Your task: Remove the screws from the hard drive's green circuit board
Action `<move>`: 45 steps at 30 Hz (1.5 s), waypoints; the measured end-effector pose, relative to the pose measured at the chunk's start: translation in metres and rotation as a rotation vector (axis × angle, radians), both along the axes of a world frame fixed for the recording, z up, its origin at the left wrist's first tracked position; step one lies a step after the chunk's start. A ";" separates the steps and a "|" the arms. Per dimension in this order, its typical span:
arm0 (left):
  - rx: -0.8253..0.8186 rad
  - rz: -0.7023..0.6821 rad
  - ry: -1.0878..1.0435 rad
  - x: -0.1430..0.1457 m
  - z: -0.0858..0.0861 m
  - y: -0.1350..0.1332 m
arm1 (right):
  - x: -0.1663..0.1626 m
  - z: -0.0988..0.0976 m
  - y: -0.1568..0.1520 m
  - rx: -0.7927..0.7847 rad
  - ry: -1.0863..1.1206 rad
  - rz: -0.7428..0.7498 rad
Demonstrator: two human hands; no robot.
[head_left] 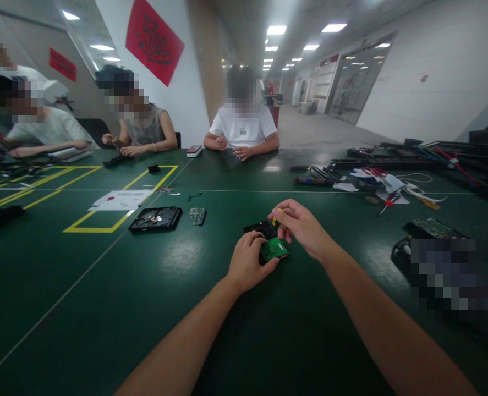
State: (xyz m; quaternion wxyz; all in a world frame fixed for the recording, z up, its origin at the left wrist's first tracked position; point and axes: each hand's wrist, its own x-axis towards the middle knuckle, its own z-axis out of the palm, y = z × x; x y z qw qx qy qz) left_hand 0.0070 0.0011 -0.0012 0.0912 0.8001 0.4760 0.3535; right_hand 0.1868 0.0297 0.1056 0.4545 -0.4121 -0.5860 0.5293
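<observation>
A green circuit board (275, 249), set in a small dark housing (262, 227), lies on the table straight ahead of me. My left hand (248, 262) grips it from the left, fingers over the far side and thumb along the near edge. Above the board's far edge, my right hand (295, 224) pinches a small screwdriver with a yellow handle (275, 216). Its tip is too small to make out. To the left rest a black plastic casing (155, 219) and a loose small circuit board (197, 216).
The green table (177, 308) carries yellow tape (90, 230) and a white paper (120, 200). On the right are cables (322, 175), a red screwdriver (388, 203) and another circuit board (436, 227). A person in a white shirt (244, 129) sits opposite; several others sit left.
</observation>
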 end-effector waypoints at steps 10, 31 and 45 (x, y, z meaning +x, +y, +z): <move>-0.029 0.006 0.006 0.000 0.004 -0.001 | -0.001 0.002 0.001 0.009 -0.062 -0.013; 0.007 -0.003 -0.006 0.001 -0.002 0.001 | 0.001 0.001 -0.001 0.025 -0.082 -0.015; -0.005 -0.008 0.009 0.001 0.002 -0.001 | 0.002 0.005 -0.002 -0.052 0.067 0.010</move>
